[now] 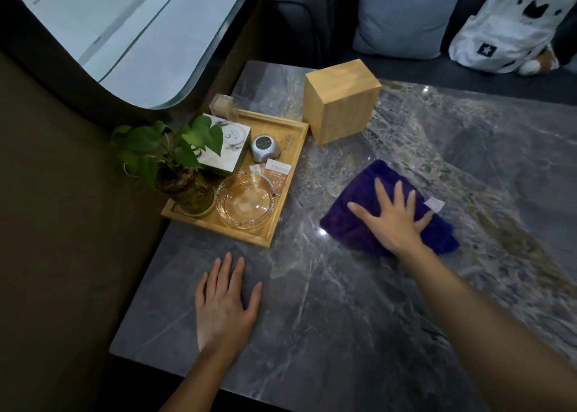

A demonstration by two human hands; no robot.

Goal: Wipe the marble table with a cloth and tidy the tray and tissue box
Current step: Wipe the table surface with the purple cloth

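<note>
I press my right hand [394, 221] flat, fingers spread, on one cloth [359, 224]; my left hand [223, 305] lies spread on the table [343, 318] near one tray [290, 168].

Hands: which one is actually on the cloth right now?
The right hand, pressed flat with fingers spread on the purple cloth. The left hand lies palm-down on bare marble table, near the wooden tray.

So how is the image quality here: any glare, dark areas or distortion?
Head view: dim overall, darkest at left; small glare spots on the table near the cloth; wide-angle bending curves the window edge; both hands are reasonably sharp.
</note>
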